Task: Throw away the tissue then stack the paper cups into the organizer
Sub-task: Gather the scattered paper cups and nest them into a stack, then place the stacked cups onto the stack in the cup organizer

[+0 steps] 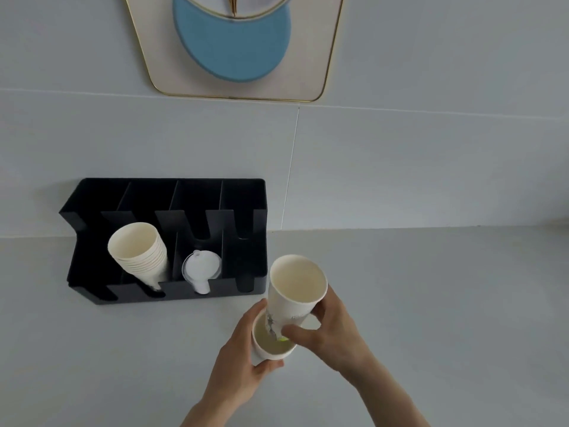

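My right hand point(331, 331) grips a tall white paper cup point(294, 291), tilted with its mouth toward me. Its base dips into the mouth of a second paper cup point(271, 349), which my left hand point(243, 359) holds from the left side above the counter. The black organizer point(246, 195) stands against the wall at the left. Its second slot holds a nested stack of paper cups point(138, 251) lying on their side. The third slot holds clear lids point(201, 269). No tissue is in view.
A grey counter point(431, 303) stretches right and front of the organizer. On the grey wall above hangs a framed panel with a blue disc point(234, 44). The organizer's far left and far right slots look dark inside.
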Action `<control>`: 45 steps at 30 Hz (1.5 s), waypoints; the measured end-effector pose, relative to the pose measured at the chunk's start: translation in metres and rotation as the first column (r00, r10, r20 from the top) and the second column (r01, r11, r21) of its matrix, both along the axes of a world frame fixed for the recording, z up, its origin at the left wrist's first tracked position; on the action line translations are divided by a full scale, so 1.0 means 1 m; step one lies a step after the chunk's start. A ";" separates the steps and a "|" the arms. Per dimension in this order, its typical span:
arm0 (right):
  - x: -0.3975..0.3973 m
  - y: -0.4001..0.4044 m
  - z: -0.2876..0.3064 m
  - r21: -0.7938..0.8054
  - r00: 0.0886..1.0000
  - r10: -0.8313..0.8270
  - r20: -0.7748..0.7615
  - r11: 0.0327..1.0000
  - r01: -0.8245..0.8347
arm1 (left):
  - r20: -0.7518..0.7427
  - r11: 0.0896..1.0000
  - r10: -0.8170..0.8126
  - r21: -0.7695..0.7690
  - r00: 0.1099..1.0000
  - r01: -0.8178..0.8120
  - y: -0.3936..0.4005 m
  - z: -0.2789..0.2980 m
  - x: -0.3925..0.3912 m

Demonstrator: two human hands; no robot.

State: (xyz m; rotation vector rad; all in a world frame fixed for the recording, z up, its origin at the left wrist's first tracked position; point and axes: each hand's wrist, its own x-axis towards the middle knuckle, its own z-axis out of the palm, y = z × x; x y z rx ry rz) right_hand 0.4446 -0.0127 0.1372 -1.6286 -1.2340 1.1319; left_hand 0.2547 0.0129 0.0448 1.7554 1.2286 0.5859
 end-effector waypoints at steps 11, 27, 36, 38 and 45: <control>-0.013 -0.026 -0.037 -0.186 0.978 0.124 0.166 0.978 -0.093 | -0.025 0.997 -0.060 -0.047 0.998 0.058 -0.003 0.007 -0.021; -0.005 -0.007 -0.022 -0.419 0.990 -0.137 -0.041 0.902 0.108 | 0.077 0.769 0.232 -0.625 0.970 -0.134 0.028 0.054 -0.041; -0.007 -0.004 -0.029 -0.427 0.993 -0.094 -0.069 0.903 0.055 | 0.070 0.715 0.303 -0.676 0.950 -0.178 0.028 0.060 -0.035; -0.006 -0.003 -0.029 -0.435 0.990 -0.113 -0.081 0.898 0.067 | 0.065 0.716 0.309 -0.673 0.949 -0.187 0.027 0.061 -0.033; -0.007 -0.003 -0.026 -0.464 0.985 -0.144 -0.092 0.882 0.085 | 0.093 0.708 0.332 -0.682 0.939 -0.183 0.027 0.062 -0.034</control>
